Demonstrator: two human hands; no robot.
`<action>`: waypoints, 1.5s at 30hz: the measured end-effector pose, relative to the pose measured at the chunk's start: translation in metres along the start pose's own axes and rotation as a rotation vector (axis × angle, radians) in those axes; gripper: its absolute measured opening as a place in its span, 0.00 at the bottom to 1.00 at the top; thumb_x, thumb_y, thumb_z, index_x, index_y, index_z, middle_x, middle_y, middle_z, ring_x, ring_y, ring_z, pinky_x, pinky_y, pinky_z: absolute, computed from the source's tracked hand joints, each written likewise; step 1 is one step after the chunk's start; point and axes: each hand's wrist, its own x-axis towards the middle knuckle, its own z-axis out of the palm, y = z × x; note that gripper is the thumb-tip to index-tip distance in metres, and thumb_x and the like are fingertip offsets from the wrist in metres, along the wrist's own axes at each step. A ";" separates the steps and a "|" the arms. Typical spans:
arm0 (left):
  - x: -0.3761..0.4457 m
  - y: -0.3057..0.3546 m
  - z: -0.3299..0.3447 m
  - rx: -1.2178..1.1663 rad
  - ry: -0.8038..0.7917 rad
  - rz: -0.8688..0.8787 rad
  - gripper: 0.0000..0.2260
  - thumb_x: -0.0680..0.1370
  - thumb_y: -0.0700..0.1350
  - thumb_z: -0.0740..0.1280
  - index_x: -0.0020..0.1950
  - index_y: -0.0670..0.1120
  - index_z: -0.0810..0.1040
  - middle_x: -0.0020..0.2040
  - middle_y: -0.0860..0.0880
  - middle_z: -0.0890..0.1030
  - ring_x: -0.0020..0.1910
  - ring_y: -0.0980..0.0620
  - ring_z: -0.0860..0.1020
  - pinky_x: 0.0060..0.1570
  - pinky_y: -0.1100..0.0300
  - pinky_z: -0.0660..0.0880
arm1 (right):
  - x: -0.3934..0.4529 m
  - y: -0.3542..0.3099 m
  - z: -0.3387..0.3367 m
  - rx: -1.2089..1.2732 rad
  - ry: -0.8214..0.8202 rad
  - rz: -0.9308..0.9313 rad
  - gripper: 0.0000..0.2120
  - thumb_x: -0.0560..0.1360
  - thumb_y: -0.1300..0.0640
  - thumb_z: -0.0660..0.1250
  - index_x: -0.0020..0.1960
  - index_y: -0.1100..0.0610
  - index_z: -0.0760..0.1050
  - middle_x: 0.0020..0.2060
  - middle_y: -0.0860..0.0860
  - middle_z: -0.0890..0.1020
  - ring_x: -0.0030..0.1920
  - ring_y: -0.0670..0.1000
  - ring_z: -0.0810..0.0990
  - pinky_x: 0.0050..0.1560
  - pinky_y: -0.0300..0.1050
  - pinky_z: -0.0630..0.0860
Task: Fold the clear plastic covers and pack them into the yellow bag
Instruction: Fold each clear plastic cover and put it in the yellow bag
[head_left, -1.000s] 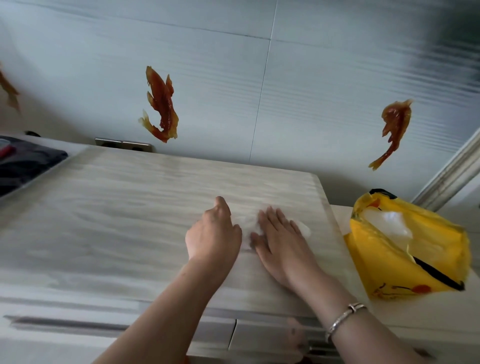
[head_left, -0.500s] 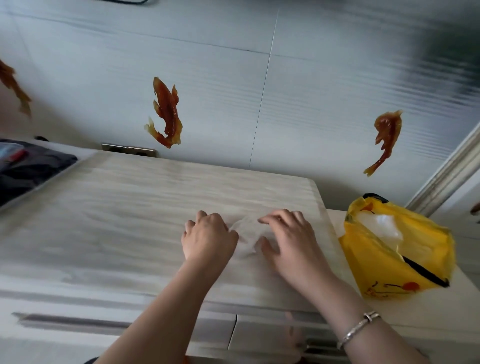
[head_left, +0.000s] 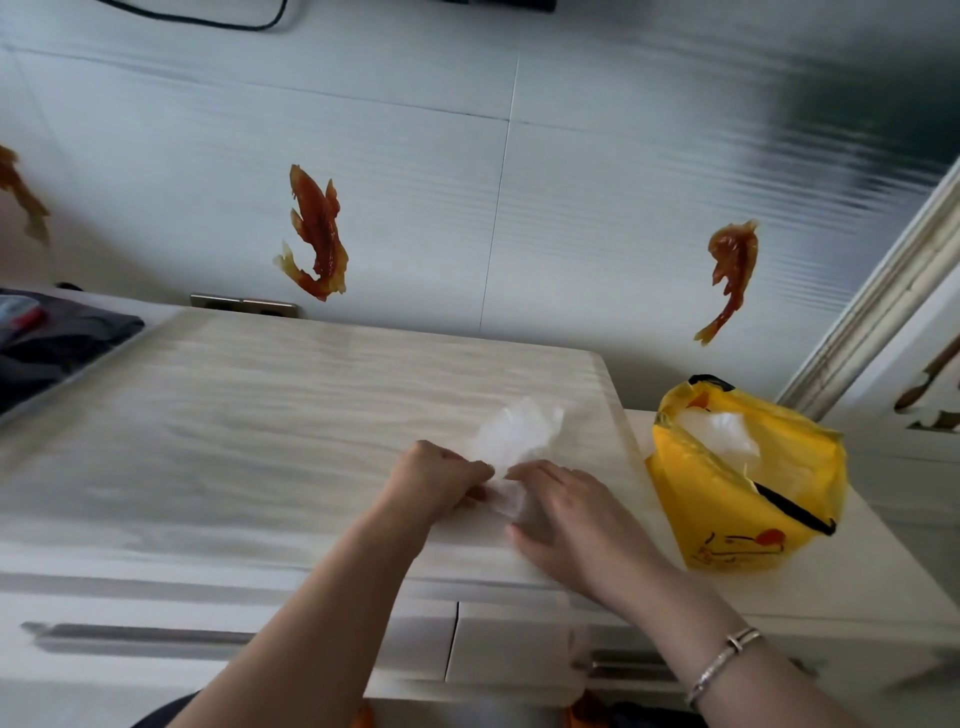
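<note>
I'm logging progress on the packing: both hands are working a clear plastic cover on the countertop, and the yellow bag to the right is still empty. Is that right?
Not quite: the yellow bag is not empty. The head view shows clear plastic in its open top. The rest holds: the left hand and right hand both grip the clear plastic cover on the countertop.

Crinkled clear plastic cover (head_left: 519, 434), glossy yellow plastic bag (head_left: 727, 514), wood-grain tabletop (head_left: 260, 415).
</note>
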 end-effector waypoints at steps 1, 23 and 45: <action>-0.001 0.001 0.001 -0.020 -0.020 0.001 0.09 0.75 0.46 0.69 0.36 0.44 0.77 0.37 0.45 0.84 0.29 0.53 0.72 0.28 0.65 0.66 | 0.000 0.002 -0.001 -0.003 0.020 0.004 0.18 0.73 0.52 0.64 0.62 0.54 0.75 0.57 0.50 0.80 0.56 0.53 0.78 0.58 0.45 0.72; 0.036 -0.003 0.020 0.318 0.057 0.275 0.16 0.76 0.50 0.67 0.29 0.50 0.75 0.29 0.53 0.72 0.40 0.45 0.74 0.39 0.58 0.68 | 0.037 0.038 0.011 0.441 0.201 0.362 0.18 0.79 0.49 0.62 0.33 0.56 0.75 0.31 0.51 0.76 0.36 0.52 0.76 0.38 0.48 0.69; 0.042 -0.005 0.023 0.343 0.203 0.285 0.07 0.71 0.42 0.66 0.45 0.48 0.70 0.43 0.50 0.78 0.47 0.46 0.77 0.52 0.49 0.75 | 0.055 0.037 0.015 0.078 0.156 0.177 0.09 0.77 0.50 0.62 0.53 0.51 0.78 0.50 0.45 0.76 0.55 0.50 0.71 0.56 0.48 0.69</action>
